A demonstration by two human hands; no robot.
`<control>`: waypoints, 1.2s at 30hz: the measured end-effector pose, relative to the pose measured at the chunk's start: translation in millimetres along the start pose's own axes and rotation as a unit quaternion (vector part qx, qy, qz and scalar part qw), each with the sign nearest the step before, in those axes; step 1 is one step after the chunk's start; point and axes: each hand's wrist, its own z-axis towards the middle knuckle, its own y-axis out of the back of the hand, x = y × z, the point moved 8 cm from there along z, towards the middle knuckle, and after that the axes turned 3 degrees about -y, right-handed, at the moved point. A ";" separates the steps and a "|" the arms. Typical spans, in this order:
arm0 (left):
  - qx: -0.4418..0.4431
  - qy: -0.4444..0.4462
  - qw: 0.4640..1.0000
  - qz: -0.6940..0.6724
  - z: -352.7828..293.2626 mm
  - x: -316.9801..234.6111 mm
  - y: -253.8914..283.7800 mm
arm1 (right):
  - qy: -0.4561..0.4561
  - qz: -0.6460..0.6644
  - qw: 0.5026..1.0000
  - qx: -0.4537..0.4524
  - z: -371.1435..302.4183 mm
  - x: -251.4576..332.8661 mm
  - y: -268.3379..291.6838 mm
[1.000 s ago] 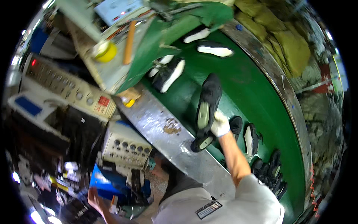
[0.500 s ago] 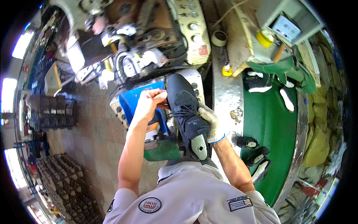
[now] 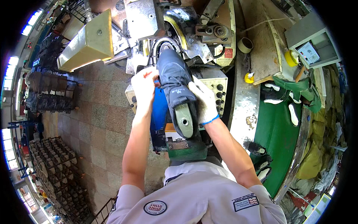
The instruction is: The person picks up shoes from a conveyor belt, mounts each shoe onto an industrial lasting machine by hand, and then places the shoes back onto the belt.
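A dark shoe upper (image 3: 173,71), laced and stretched over a grey-green shoe last (image 3: 184,121), is held in front of me with its toe pointing away. The toe reaches the curved metal jaws of a machine (image 3: 166,42); whether it touches them I cannot tell. My bare left hand (image 3: 145,87) has its fingers pinched at the upper's left edge near the forefoot. On the opposite side, my right hand (image 3: 204,100), in a whitish knit glove with a blue cuff, grips the upper's right flank. The sole side faces down and is hidden.
Control knobs sit on a panel (image 3: 220,95) right of the shoe, and a cream metal cover (image 3: 87,43) juts out at left. Farther right runs a green conveyor belt (image 3: 278,145) with several shoes and white soles. Racks (image 3: 54,164) stand on the left.
Both hands have carried the shoe upper forward and slightly left, toe to the machine's jaws. My view has shifted, bringing the machine into sharper sight.
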 end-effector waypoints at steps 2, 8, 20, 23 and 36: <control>-0.009 -0.025 0.998 -0.053 15.0 4.4 11.2 | -0.013 0.041 0.999 0.001 11.7 -4.2 -15.4; -0.026 -0.027 0.987 -0.159 18.9 -4.8 5.6 | 0.020 0.117 0.993 -0.011 51.0 -25.1 -26.1; 0.108 0.231 0.931 -0.262 -33.4 66.6 -29.1 | 0.021 0.054 0.995 -0.075 66.6 -47.1 -9.7; 0.110 0.219 0.932 -0.268 -26.9 71.7 -32.1 | 0.023 0.058 0.995 -0.082 72.6 -50.9 -5.4; 0.092 0.103 0.966 -0.219 -18.9 104.6 -19.0 | 0.062 -0.100 0.988 -0.104 67.7 -50.7 6.2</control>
